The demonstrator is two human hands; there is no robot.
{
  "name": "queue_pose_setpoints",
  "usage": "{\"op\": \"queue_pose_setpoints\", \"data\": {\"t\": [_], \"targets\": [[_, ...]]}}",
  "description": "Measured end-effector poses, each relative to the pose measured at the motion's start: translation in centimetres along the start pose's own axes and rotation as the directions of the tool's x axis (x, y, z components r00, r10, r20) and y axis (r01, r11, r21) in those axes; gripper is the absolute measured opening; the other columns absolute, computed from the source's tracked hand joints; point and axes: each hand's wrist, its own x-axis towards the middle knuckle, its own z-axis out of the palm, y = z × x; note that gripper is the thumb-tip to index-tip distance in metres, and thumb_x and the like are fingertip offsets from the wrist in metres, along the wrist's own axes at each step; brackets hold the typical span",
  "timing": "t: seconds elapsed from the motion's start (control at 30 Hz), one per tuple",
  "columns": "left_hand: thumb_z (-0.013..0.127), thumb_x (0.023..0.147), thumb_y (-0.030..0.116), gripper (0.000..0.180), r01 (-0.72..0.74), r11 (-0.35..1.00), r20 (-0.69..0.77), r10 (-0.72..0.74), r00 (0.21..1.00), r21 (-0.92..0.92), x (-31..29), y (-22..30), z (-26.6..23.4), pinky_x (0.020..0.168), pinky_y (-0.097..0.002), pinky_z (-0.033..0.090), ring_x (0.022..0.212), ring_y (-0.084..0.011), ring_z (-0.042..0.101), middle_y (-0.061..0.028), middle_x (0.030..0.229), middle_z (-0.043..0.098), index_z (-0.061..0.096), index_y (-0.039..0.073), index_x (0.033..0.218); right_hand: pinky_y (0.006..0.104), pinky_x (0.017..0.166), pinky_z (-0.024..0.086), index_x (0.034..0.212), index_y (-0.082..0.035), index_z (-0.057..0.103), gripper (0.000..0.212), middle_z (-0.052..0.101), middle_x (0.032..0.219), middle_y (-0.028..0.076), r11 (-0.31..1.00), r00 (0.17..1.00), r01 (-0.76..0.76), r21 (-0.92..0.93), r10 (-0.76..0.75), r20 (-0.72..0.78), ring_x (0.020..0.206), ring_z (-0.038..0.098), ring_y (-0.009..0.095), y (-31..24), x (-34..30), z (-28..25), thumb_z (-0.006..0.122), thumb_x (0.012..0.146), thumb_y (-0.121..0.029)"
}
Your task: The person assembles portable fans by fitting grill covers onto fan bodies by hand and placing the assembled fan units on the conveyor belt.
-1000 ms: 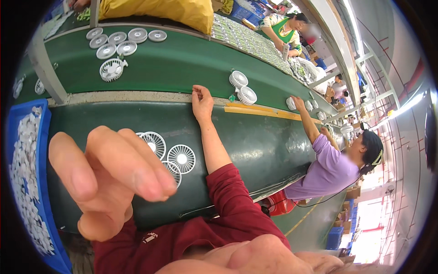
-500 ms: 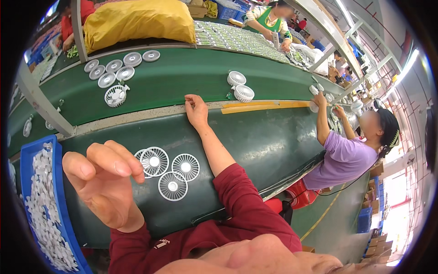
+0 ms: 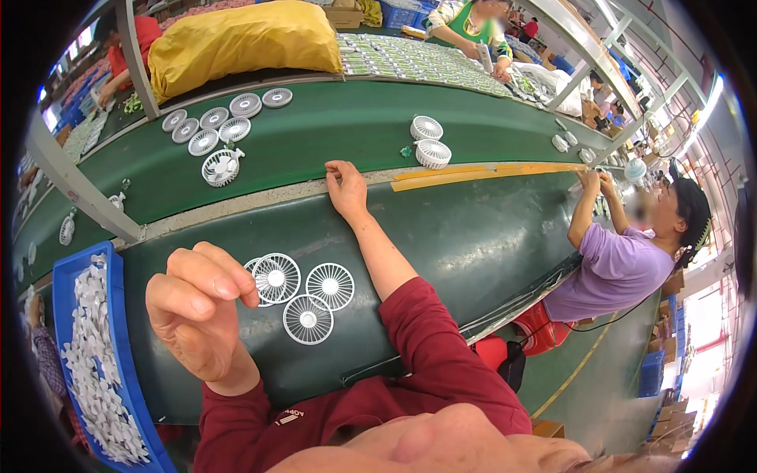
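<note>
My left hand (image 3: pixel 201 311) is raised over the near worktop, its fingers loosely bent and apart, with nothing visible in them. Just to its right, several round white fan grilles (image 3: pixel 308 319) with thin spokes lie flat on the dark green worktop (image 3: pixel 473 236). Two of them overlap, partly behind my fingertips. Farther off, my right hand (image 3: pixel 347 191) rests on the strip along the conveyor's edge. Its fingers are half bent and slightly apart, and I see nothing in them. A white fan head (image 3: pixel 221 167) sits on the green belt, to the left of that hand.
A blue bin (image 3: pixel 118 331) of small white parts stands at the left. The green conveyor belt (image 3: pixel 331 118) carries flat grilles (image 3: pixel 203 142) and two white fan pieces (image 3: pixel 432 153). A metal post (image 3: pixel 87 185) rises at the left. A co-worker in purple (image 3: pixel 607 272) sits at the right.
The view has shifted, moving the scene slightly right in the picture. My left hand has moved slightly toward the grilles, its fingers more bent. The purple-clad co-worker's hands have come together.
</note>
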Motion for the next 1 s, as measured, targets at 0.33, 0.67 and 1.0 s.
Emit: {"op": "queue_pose_setpoints", "data": {"t": [0.33,0.67,1.0], "targets": [[0.048,0.093,0.015,0.021,0.006,0.96,-0.051,0.009,0.999,0.281,1.2,-1.2,-1.7,0.069,-0.0306,0.047,0.087,-0.0246,0.059,-0.0214,0.106,0.061,0.059,-0.002,0.101,0.0364,0.071,0.051,0.098,-0.006,0.065,0.018,0.065,0.09,0.011,0.998,0.998,0.066,-0.005,-0.066,-0.01,0.077,0.064,0.026,0.3,0.1,0.6,0.062,0.081,-0.006],[0.06,0.089,0.013,0.024,0.391,0.472,-0.315,-0.233,0.92,0.79,-0.5,-14.6,-15.0,0.078,-0.0287,0.049,0.092,-0.0201,0.061,-0.0107,0.106,0.062,0.064,0.002,0.11,0.035,0.073,0.051,0.102,-0.003,0.064,0.021,0.065,0.092,0.012,0.997,0.999,0.033,0.071,-0.035,0.034,0.08,0.065,0.025,0.4,-0.1,0.3,0.061,0.081,-0.001],[0.059,0.087,0.031,0.033,0.51,-0.24,-0.555,-0.504,0.662,0.826,-0.1,-26.6,-21.7,0.09,-0.0464,0.047,0.108,-0.0373,0.057,-0.0202,0.116,0.057,0.062,0.005,0.108,0.0342,0.074,0.051,0.103,-0.002,0.064,0.021,0.064,0.094,0.012,0.998,0.998,-0.014,0.068,0.01,0.067,0.08,0.065,0.024,-0.5,-0.2,0.2,0.06,0.082,-0.001]]}}
